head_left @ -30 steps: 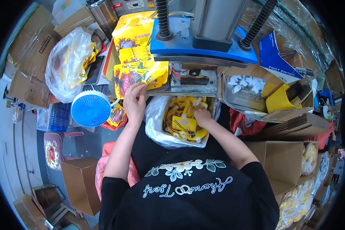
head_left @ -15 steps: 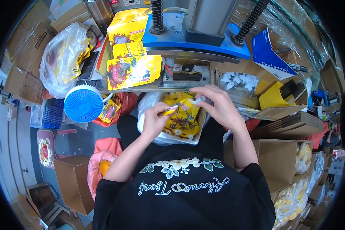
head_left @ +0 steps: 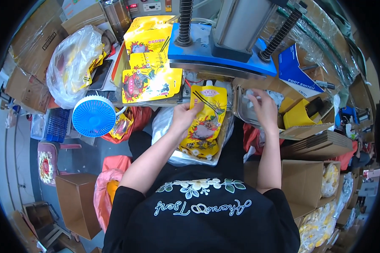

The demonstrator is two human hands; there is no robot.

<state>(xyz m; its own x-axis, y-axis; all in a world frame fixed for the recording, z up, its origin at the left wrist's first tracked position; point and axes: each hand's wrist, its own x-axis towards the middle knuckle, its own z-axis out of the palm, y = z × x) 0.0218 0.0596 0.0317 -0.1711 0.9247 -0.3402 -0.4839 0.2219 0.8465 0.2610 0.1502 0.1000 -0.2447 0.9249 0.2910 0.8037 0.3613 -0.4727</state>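
The left hand (head_left: 186, 116) pinches a yellow, white-spouted pouch (head_left: 207, 123) by its edge; a blue metal press (head_left: 200, 37) looms beyond that grip, a round blue fan (head_left: 94, 116) left of it. The right hand (head_left: 266, 113) curls over small white plastic pieces (head_left: 277, 98); I can't tell if it's pinching any.

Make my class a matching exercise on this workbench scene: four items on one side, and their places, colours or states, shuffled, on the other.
Items
1. Left hand
2. Right hand
3. Fan
4. Chair

Descriptions
A. Blue front with a white rim
B. Gripping a yellow spouted pouch
C. Pinkish, with a flower pattern
D. At the tray of small white pieces

Right pairs: 1-B, 2-D, 3-A, 4-C
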